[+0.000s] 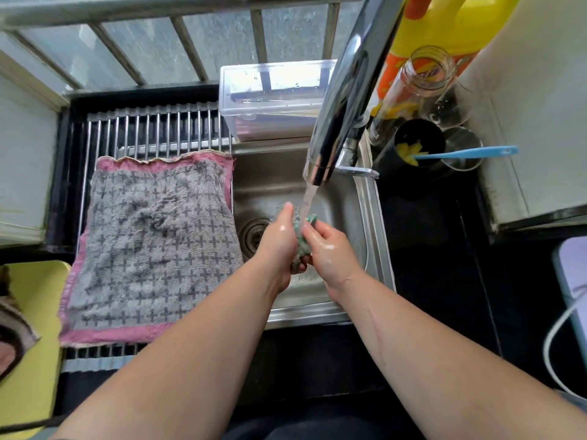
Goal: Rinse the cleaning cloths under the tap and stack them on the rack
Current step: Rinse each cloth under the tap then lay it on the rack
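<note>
Water runs from the chrome tap [344,100] into the steel sink [374,249]. Under the stream, a bunched green and grey cloth [300,241] is squeezed between both hands. My left hand [279,242] grips it from the left, and my right hand [330,252] grips it from the right. Both hands are wet, and most of the cloth is hidden between them. A grey cloth with a dark cross pattern and pink border [152,246] lies spread flat on the metal roll-up rack [152,131] left of the sink.
A clear plastic box [270,100] stands behind the sink. A yellow detergent bottle [444,23], clear jars, and a black cup holding a blue-handled brush [467,152] crowd the right counter. The drain [254,236] sits at the sink's left. A yellow surface [35,312] lies at far left.
</note>
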